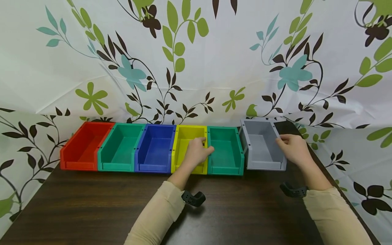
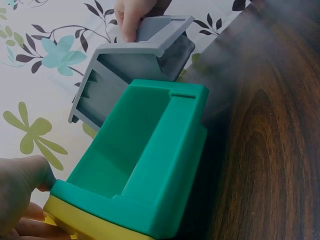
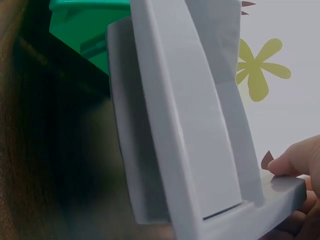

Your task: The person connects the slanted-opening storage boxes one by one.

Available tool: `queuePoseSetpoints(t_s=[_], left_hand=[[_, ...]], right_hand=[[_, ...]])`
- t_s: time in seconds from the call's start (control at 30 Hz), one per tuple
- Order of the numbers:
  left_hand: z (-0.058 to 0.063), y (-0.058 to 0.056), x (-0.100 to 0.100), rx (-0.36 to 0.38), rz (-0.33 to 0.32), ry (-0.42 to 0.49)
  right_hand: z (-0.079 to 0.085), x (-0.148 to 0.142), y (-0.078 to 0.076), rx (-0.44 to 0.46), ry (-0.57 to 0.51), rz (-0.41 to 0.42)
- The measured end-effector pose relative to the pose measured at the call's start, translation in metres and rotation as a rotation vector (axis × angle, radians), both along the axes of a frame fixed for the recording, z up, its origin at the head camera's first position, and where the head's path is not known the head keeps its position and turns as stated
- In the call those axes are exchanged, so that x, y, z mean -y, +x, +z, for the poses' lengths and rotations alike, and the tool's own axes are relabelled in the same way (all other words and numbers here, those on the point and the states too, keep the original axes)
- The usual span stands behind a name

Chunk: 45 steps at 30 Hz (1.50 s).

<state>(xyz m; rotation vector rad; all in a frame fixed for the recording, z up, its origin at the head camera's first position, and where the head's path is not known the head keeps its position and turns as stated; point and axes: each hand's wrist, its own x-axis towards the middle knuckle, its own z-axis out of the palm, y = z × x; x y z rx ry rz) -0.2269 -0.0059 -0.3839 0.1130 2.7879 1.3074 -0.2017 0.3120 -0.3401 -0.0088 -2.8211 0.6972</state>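
Note:
My right hand [image 1: 295,149] pinches the right rim of a grey plastic bin [image 1: 266,165], thumb on top and fingers beneath, as the right wrist view shows. This bin is raised and tilted, apart from the row at its left. My left hand [image 1: 196,151] reaches over a yellow bin [image 1: 191,128]. Its thumb lies over the rim of the green bin [image 2: 187,130] beside it. The other fingers curl at the yellow side, so the hand grips the two adjoining walls. Both bins stand side by side, touching.
Left of the yellow bin, the row continues with a blue bin [image 1: 153,168], another green bin [image 1: 116,167] and a red bin [image 1: 79,166]. All stand on a dark wooden table [image 1: 92,204]. A leaf-patterned cloth [image 1: 202,61] hangs right behind them.

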Motion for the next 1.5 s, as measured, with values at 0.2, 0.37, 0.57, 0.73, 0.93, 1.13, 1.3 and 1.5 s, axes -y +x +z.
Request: queuePoseSetpoints(t_s=[0.2, 0.37, 0.57, 0.73, 0.93, 1.13, 1.3, 1.5], left_hand=[[-0.001, 0.0, 0.0, -0.007, -0.001, -0.006], [0.0, 0.0, 0.0, 0.001, 0.002, 0.001], [0.001, 0.001, 0.0, 0.009, 0.0, 0.009], [0.001, 0.0, 0.0, 0.013, 0.003, 0.007], [0.002, 0.001, -0.001, 0.02, 0.003, 0.01], [0.002, 0.001, -0.001, 0.02, -0.004, 0.014], [0.001, 0.001, -0.001, -0.009, -0.009, -0.005], [0.003, 0.002, 0.0, -0.04, -0.017, -0.022]], right_hand=[[0.002, 0.004, 0.001, 0.048, 0.008, 0.014], [0.005, 0.013, 0.001, 0.04, 0.053, 0.065], [0.01, 0.033, 0.002, 0.015, 0.114, 0.237], [0.009, 0.046, 0.0, 0.032, 0.118, 0.411], [0.003, 0.051, -0.004, 0.062, 0.121, 0.505], [0.002, 0.051, -0.003, 0.074, 0.115, 0.516], [0.002, 0.052, -0.002, 0.066, 0.116, 0.531], [0.0, 0.055, -0.001, 0.075, 0.12, 0.535]])
